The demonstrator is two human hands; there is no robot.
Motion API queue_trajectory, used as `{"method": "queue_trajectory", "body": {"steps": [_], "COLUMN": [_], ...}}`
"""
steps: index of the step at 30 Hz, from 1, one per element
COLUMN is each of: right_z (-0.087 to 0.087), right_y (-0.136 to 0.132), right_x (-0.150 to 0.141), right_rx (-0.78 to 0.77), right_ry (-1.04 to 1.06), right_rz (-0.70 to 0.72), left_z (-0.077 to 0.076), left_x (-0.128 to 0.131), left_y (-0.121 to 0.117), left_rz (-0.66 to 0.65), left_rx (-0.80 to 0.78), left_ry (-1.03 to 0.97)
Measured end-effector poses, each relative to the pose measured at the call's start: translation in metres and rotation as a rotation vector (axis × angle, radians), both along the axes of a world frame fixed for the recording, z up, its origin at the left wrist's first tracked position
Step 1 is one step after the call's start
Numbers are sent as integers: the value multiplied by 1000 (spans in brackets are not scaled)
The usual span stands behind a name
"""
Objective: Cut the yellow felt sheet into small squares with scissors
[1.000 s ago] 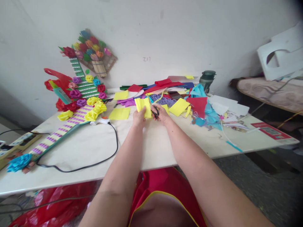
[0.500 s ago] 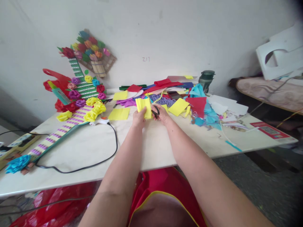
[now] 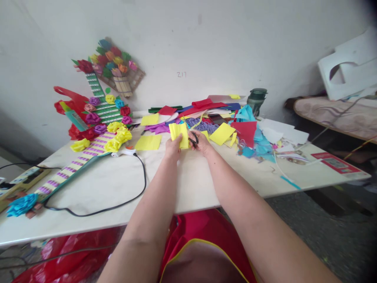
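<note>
My left hand (image 3: 173, 147) pinches a piece of yellow crepe paper (image 3: 178, 130) over the middle of the table, thumb on its face. In my right hand (image 3: 202, 143) is a pair of scissors (image 3: 193, 139) with black handles. Their blades point up and away along the right edge of the yellow paper; I cannot tell whether they touch it. A flat yellow sheet (image 3: 148, 142) lies left of my left hand. Another yellow sheet (image 3: 222, 134) rests to the right, beyond my right hand.
At the left a guitar-shaped craft (image 3: 77, 164) carries paper flowers. A white glue gun (image 3: 123, 153) trails a black cord. Coloured paper and purple shredded strips (image 3: 203, 124) are heaped at the back. A dark green bottle (image 3: 257, 101) stands behind blue scraps (image 3: 262, 145).
</note>
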State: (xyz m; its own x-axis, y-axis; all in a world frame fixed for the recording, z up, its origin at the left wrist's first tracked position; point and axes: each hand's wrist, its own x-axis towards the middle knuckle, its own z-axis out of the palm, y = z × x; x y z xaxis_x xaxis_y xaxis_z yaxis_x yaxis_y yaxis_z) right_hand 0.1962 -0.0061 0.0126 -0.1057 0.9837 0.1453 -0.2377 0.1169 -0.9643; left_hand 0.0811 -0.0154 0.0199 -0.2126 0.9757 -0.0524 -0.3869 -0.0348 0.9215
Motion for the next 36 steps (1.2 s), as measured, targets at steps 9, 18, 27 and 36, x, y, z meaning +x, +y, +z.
{"method": "queue_trajectory", "body": {"steps": [9,18,27,36], "right_z": [-3,-5,6,13], "right_y": [4,6,-7,3], "right_x": [1,0,2,19], "right_rx": [10,17,14,85], "right_ry": [20,21,4,14], "right_rz": [-9,-34,34,-216], "left_z": [-3,-2,0,-3], "left_x": [-1,-1,-4,-18], "left_y": [2,1,1,9], "left_rz": [-4,10,7,113], "left_rx": [14,-10,7,67], "left_ry": [14,-7,-26,-70]}}
